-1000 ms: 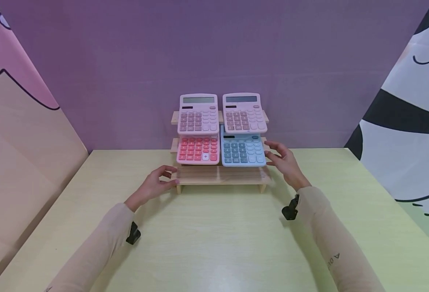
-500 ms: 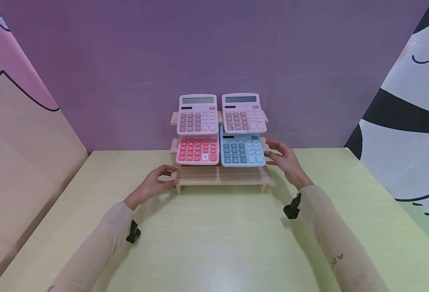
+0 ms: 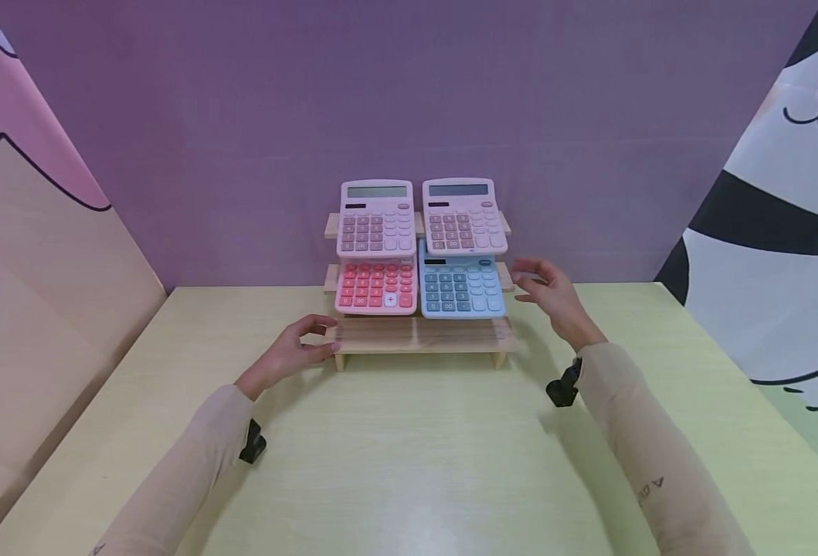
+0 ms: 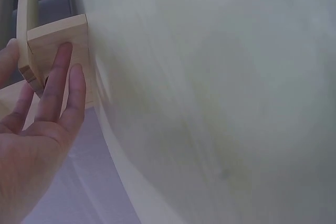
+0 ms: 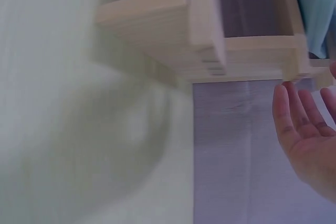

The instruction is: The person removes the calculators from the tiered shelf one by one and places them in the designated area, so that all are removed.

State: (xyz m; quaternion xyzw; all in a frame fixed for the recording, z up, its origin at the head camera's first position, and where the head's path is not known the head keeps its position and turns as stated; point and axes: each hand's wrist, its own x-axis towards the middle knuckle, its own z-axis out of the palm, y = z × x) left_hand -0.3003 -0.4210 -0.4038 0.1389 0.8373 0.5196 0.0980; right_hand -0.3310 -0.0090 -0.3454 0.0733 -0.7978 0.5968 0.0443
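Observation:
A stepped wooden stand [image 3: 422, 333] holds calculators on its two upper tiers. Two pale pink calculators [image 3: 377, 218] lean side by side on top. Below them are a hot-pink-keyed calculator [image 3: 377, 287] at left and a blue calculator [image 3: 463, 289] at right. My left hand [image 3: 289, 355] grips the left end of the bottom tier; in the left wrist view, its fingers lie against the wooden side panel [image 4: 63, 35]. My right hand [image 3: 553, 300] is just off the stand's right side, fingers loosely bent and holding nothing. The right wrist view shows its fingertips close below the stand's frame [image 5: 257, 51].
The stand stands on a pale wood-grain table [image 3: 409, 448], near its back edge. Behind rises a purple backdrop [image 3: 409, 93]. Printed cartoon panels, including a panda-like panel [image 3: 784, 208], flank the table. Black wrist cameras [image 3: 563, 386] sit at both cuffs.
My right hand has come away from beside the blue calculator, moving slightly right and up. My left hand stays at the stand's left end, and the calculators keep their places.

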